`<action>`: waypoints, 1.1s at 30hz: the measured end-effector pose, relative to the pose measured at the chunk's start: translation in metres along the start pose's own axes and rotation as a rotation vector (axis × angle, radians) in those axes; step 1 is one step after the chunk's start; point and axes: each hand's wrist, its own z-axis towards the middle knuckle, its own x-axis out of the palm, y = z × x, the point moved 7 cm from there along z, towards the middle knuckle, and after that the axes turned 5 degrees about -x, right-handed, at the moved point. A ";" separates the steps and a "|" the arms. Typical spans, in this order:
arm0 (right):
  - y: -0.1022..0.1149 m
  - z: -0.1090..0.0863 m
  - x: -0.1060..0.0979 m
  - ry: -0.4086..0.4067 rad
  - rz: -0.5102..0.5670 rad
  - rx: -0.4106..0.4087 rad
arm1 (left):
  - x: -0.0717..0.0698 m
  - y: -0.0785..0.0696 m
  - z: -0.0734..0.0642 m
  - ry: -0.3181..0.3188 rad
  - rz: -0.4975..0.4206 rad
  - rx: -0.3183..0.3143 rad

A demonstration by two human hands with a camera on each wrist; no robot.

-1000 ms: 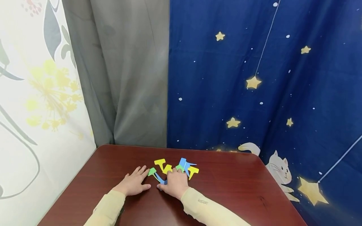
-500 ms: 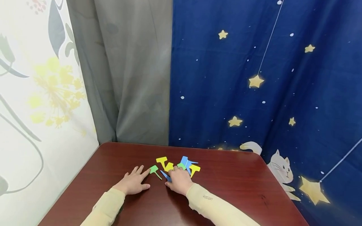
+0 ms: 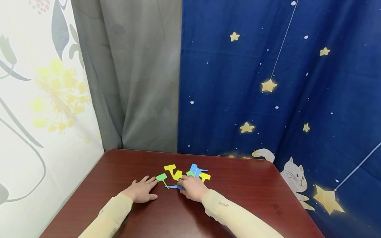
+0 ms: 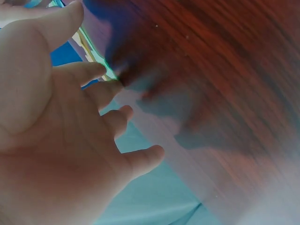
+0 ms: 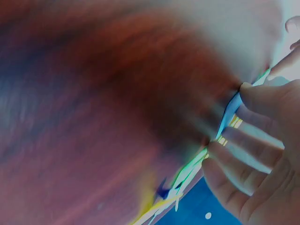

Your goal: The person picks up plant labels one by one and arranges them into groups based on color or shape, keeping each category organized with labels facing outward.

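Observation:
My left hand lies palm down on the table with its fingers spread. Its index fingertip is at the head of a green T-shaped plant label, whose thin stem points toward me. A blue plant label lies nearly crosswise, its tip at the end of the green stem. My right hand covers that blue label's wide end; in the right wrist view, thumb and fingertips hold the blue label between them. The left wrist view shows the left hand with its fingers apart and a green edge by the fingertips.
Beyond the hands lie two yellow plant labels on the left. More labels cluster behind the right hand: green, blue and yellow. The dark red table ends at grey and blue curtains.
My right hand has moved right, and the blue label by it has turned from slanted to nearly crosswise. The green label's head has shifted slightly; the left hand stays almost in place.

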 end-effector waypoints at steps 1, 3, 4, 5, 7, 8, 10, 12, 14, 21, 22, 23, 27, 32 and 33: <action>-0.001 0.000 0.000 0.004 0.008 -0.011 | 0.001 0.000 0.000 0.003 0.001 -0.002; -0.002 -0.001 0.000 0.011 0.019 -0.025 | 0.002 0.002 0.001 0.009 0.003 -0.011; -0.003 -0.002 0.000 0.014 0.022 -0.024 | 0.002 0.002 0.001 0.009 0.002 -0.009; -0.003 -0.002 -0.001 0.011 0.026 -0.016 | 0.003 0.002 0.002 0.008 0.002 -0.008; -0.005 -0.002 -0.004 -0.011 0.024 0.028 | 0.003 0.002 0.003 -0.001 0.004 0.001; -0.006 -0.003 -0.007 -0.033 0.023 0.062 | 0.002 0.002 0.003 -0.006 0.006 0.003; -0.009 -0.003 -0.012 -0.064 0.040 0.161 | 0.000 0.002 0.004 -0.021 0.008 0.010; -0.011 -0.003 -0.015 -0.085 0.063 0.260 | -0.003 0.002 0.005 -0.034 0.010 0.010; -0.011 -0.002 -0.017 -0.085 0.073 0.330 | -0.007 0.001 0.007 -0.040 0.005 0.009; -0.009 0.002 -0.015 -0.055 -0.016 0.354 | -0.010 -0.002 0.014 -0.024 -0.001 0.025; -0.010 0.001 -0.014 -0.052 -0.016 0.342 | -0.009 -0.002 0.015 -0.022 -0.002 0.024; -0.010 0.001 -0.013 -0.052 -0.011 0.327 | -0.009 -0.002 0.016 -0.019 -0.003 0.022; -0.011 -0.001 -0.009 -0.060 0.016 0.230 | -0.007 0.000 0.017 -0.006 -0.020 0.018; -0.012 -0.003 -0.005 -0.064 0.012 0.111 | -0.002 0.003 0.016 0.024 -0.021 0.001; -0.013 -0.004 -0.004 -0.062 0.011 0.096 | -0.001 0.004 0.016 0.029 -0.019 -0.003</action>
